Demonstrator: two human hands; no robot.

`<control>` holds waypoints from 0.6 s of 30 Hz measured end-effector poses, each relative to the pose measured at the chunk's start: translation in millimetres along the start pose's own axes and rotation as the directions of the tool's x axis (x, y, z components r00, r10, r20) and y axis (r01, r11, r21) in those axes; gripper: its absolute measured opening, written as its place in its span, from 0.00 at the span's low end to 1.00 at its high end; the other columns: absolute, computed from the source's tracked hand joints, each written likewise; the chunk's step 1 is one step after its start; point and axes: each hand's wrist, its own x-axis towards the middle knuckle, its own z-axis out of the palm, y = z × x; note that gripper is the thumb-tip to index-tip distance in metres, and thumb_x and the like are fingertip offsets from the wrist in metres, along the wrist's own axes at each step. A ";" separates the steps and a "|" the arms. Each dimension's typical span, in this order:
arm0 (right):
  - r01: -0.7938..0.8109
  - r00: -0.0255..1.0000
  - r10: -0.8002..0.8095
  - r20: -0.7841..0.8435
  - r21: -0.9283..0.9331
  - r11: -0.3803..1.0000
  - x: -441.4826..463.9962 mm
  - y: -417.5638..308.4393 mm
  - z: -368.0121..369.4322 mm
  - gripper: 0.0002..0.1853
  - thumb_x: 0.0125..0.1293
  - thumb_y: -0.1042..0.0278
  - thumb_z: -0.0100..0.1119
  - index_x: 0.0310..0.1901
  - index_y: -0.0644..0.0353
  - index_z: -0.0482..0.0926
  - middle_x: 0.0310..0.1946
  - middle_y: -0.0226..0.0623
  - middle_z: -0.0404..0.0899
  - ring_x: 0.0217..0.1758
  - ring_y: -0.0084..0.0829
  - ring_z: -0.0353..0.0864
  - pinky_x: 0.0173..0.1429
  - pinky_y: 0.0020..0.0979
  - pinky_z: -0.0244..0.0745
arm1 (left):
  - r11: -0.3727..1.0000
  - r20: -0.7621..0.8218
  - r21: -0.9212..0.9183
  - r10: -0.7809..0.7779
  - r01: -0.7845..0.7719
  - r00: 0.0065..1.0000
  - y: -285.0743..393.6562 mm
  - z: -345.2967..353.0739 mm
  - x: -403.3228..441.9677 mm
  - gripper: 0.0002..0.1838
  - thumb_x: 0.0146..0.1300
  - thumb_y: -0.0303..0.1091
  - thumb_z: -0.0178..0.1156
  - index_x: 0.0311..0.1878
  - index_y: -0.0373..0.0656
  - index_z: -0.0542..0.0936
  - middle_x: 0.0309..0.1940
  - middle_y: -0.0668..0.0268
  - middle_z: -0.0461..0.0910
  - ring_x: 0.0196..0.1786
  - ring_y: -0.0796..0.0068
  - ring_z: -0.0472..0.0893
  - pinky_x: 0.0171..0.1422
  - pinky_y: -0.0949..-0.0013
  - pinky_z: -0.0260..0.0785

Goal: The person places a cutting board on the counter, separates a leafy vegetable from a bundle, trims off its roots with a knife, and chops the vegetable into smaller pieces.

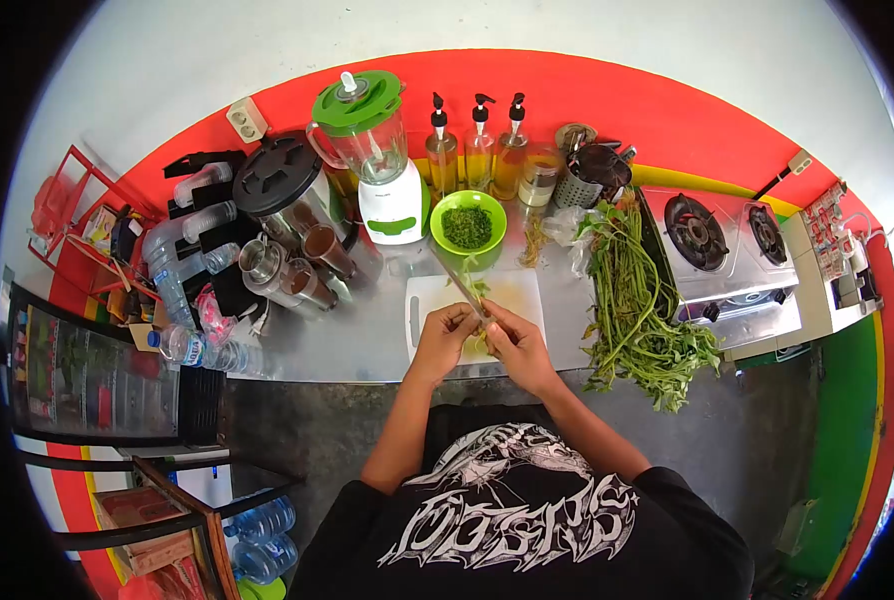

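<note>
Over a metal counter point(367, 340), the right hand point(520, 348) is gripping a knife point(457, 281), the left hand point(441, 344) pinching tight, contents unclear, leafy stalks point(622, 290) lying nearby.

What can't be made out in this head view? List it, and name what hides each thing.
Handle of the slim silver metal knife: head view, hidden among the fingers of the bare left hand and bare right hand.
Floor of the round lime-green bowl: head view, under chopped green leaves.
Lettering on small red-and-white packets: head view, too small.
Bright green object: head view, cut off by the bottom edge.
</note>
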 end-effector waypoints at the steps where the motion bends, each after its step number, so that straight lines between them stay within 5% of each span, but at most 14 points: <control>1: -0.022 1.000 0.022 -0.022 -0.021 1.000 0.3 -0.3 1.3 0.24 0.76 0.70 0.57 0.72 0.58 0.72 0.32 0.22 0.70 0.30 0.14 0.64 0.35 0.20 0.64 | 0.999 0.006 -0.018 0.034 -0.034 0.999 -5.0 -1.3 2.3 0.09 0.74 0.31 0.59 0.44 0.35 0.84 0.31 0.72 0.80 0.35 0.84 0.74 0.44 0.76 0.67; 8: 0.011 0.999 -0.025 -0.044 -0.300 0.954 -1.4 -10.5 5.6 0.25 0.73 0.70 0.61 0.71 0.56 0.73 0.30 0.21 0.68 0.29 0.15 0.59 0.33 0.22 0.60 | 1.000 -0.104 -0.026 0.007 -0.010 0.995 -7.6 -4.7 3.8 0.06 0.70 0.26 0.61 0.43 0.36 0.85 0.33 0.71 0.84 0.36 0.84 0.78 0.44 0.74 0.69; 10: 0.042 0.997 -0.061 -0.048 -0.330 0.943 -0.1 -5.5 5.3 0.24 0.73 0.71 0.62 0.70 0.57 0.74 0.29 0.22 0.68 0.29 0.15 0.59 0.32 0.22 0.60 | 1.000 -0.091 0.013 0.008 -0.007 0.996 -13.0 -9.8 6.5 0.07 0.68 0.23 0.59 0.44 0.35 0.84 0.39 0.64 0.86 0.42 0.76 0.84 0.53 0.69 0.75; 12: 0.078 0.991 -0.111 -0.080 -0.338 0.938 0.8 -1.4 7.3 0.23 0.72 0.71 0.63 0.67 0.58 0.77 0.29 0.22 0.68 0.29 0.15 0.60 0.33 0.22 0.61 | 0.998 -0.105 -0.050 0.019 -0.025 0.994 -14.2 -7.3 6.9 0.05 0.68 0.23 0.60 0.41 0.36 0.85 0.33 0.71 0.83 0.36 0.84 0.77 0.45 0.75 0.70; 18: 0.143 0.963 -0.244 -0.115 -0.550 0.823 8.4 0.1 11.5 0.21 0.67 0.71 0.67 0.62 0.54 0.82 0.28 0.41 0.81 0.23 0.27 0.71 0.30 0.31 0.69 | 1.000 -0.157 -0.020 -0.002 -0.001 0.988 -23.6 -11.0 14.3 0.09 0.66 0.20 0.58 0.46 0.34 0.84 0.39 0.65 0.85 0.40 0.79 0.81 0.49 0.71 0.74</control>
